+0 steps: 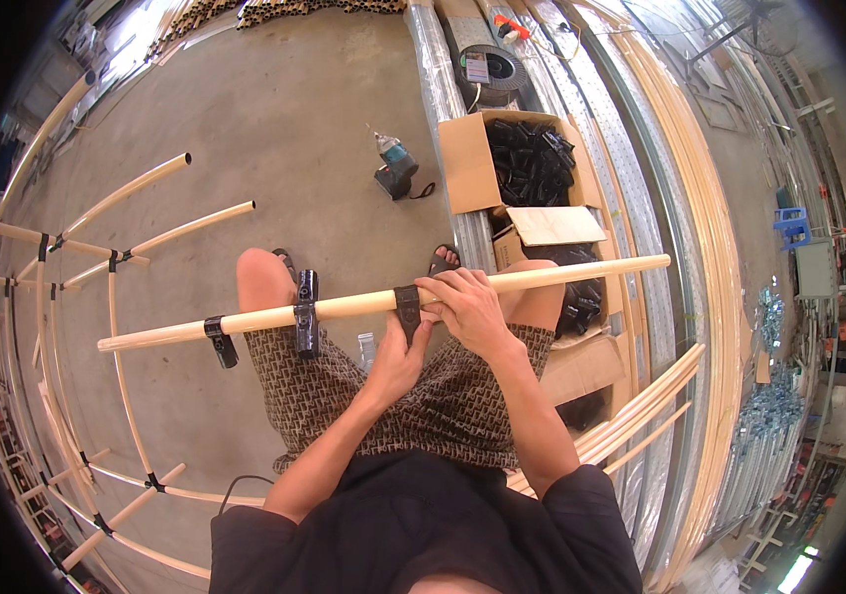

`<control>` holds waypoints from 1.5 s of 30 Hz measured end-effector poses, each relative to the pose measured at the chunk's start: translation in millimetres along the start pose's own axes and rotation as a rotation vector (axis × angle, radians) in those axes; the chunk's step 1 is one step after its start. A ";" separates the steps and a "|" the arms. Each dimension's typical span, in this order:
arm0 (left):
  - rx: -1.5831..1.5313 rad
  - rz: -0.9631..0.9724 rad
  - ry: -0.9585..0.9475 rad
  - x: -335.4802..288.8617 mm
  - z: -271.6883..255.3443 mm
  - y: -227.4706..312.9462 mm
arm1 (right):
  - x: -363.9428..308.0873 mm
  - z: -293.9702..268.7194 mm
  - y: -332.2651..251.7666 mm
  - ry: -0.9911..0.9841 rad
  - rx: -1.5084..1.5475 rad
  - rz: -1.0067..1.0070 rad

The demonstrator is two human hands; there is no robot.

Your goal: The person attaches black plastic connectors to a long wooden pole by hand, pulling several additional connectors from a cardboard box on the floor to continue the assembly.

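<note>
A: How does the cream pipe (581, 272) lie?
B: Crosswise over the knees (262, 280), long axis left to right, its right end higher in view.
A: And the grip?
B: Left hand (398, 363)—clamped on the black pipe connector (407, 311), below the pipe. Right hand (470, 313)—nearer the pipe's right end, fingers curled over it, just beside that connector.

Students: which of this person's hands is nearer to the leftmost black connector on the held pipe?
Left. The left hand grips the rightmost connector, right of the leftmost connector; the right hand is farther right, on the pipe.
</note>
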State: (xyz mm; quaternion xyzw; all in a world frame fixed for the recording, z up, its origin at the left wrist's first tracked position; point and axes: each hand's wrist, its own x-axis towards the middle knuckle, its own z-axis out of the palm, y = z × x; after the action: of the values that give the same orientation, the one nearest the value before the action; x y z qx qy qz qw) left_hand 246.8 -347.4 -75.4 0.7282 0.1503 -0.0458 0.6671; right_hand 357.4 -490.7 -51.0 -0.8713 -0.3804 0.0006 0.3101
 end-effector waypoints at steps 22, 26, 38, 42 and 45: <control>0.152 -0.087 -0.007 -3.0 3.6 31.3 | -7.4 5.3 7.4 0.012 -0.037 -0.053; 0.127 -0.047 -0.018 -1.1 2.5 18.2 | -4.4 3.9 11.8 -0.028 -0.023 -0.058; -0.780 -0.194 -0.230 -8.1 -20.0 -3.3 | 9.4 -17.0 10.9 -0.215 0.058 0.029; -0.823 -0.191 -0.189 -10.6 -18.5 -10.7 | 12.9 -22.3 -7.9 -0.015 0.023 -0.054; -0.861 -0.171 -0.182 -11.6 -16.6 -18.8 | 10.6 -34.4 -35.9 -0.118 0.179 -0.053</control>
State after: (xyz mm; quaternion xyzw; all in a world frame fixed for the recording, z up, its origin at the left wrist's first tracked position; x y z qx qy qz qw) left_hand 228.3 -331.6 -88.6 0.3620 0.1561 -0.0981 0.9138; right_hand 349.3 -483.7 -1.3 -0.8282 -0.4192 0.0776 0.3636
